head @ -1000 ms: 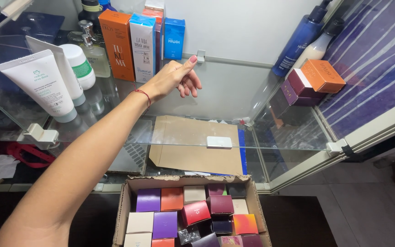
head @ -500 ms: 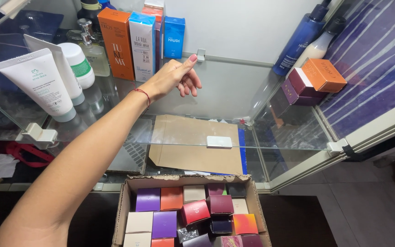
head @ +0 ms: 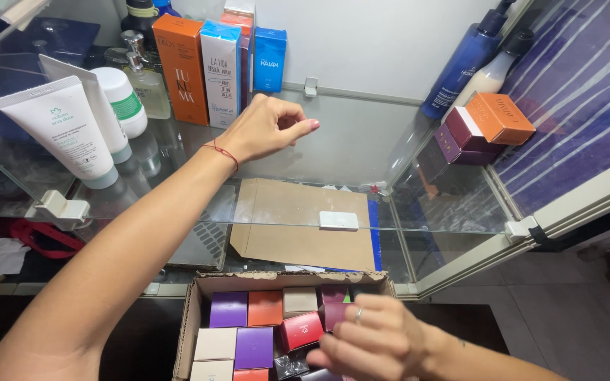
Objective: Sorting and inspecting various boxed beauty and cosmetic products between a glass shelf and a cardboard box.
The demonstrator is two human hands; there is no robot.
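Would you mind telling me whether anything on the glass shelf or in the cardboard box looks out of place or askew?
One thing: the orange box at the shelf's right end lies tilted atop the purple boxes, unlike the upright cartons at the back. In the cardboard box, a red box sits skewed.

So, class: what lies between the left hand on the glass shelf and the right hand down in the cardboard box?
In the head view, between the left hand and the right hand lies a flat brown cardboard piece under the glass shelf, with a small white clip.
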